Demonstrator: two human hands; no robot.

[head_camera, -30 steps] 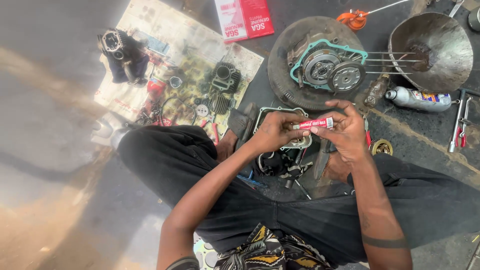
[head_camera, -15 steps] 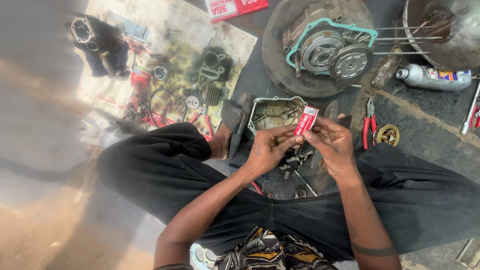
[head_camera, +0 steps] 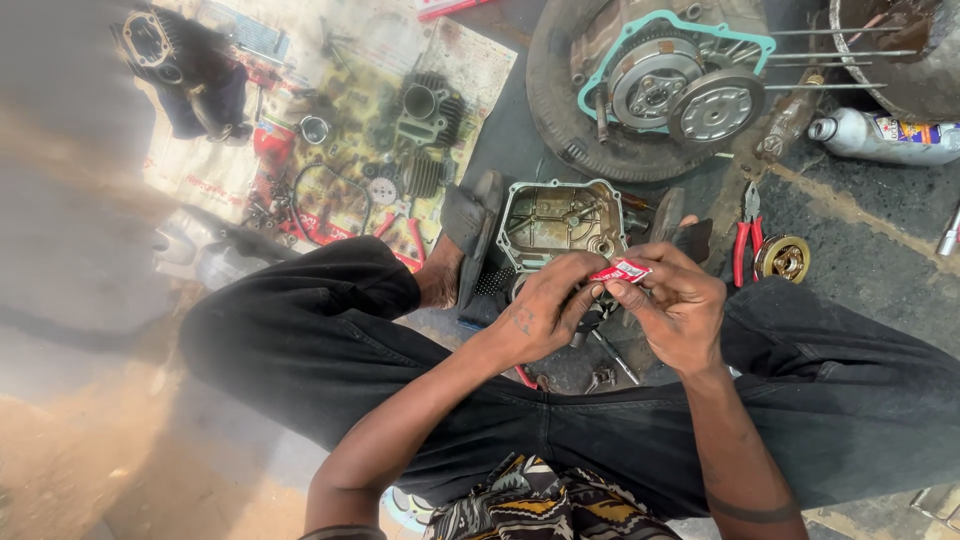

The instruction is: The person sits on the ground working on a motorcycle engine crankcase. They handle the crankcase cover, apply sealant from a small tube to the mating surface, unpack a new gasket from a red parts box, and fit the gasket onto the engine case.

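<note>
1. A sheet (head_camera: pixel 440 70) of printed paper lies on the floor at upper left, strewn with engine parts: a finned cylinder (head_camera: pixel 420 105), a gasket ring (head_camera: pixel 325 200) and small bits.
2. A round pan (head_camera: pixel 560 110) at top centre holds a clutch assembly (head_camera: pixel 685 90) edged by a teal gasket (head_camera: pixel 700 25). Long studs (head_camera: pixel 850 55) run from it toward a bowl (head_camera: pixel 900 70) at the top right corner.
3. A dark engine block (head_camera: pixel 175 60) sits at the upper left on the sheet.
4. An open crankcase cover (head_camera: pixel 555 220) stands on the floor between the person's knees, just above the hands and partly hidden by them.
5. A white bottle (head_camera: pixel 880 135) with a coloured label lies on its side at the right edge.
6. Red-handled pliers (head_camera: pixel 745 240) lie beside a small brass gear (head_camera: pixel 783 258), right of the hands.
7. The left hand (head_camera: pixel 545 310) and right hand (head_camera: pixel 675 305) meet in front of the cover, fingers of both pinched on a small red and white sachet (head_camera: pixel 620 270) held between them.
8. Loose screws (head_camera: pixel 600 378) lie on the floor below the hands.
</note>
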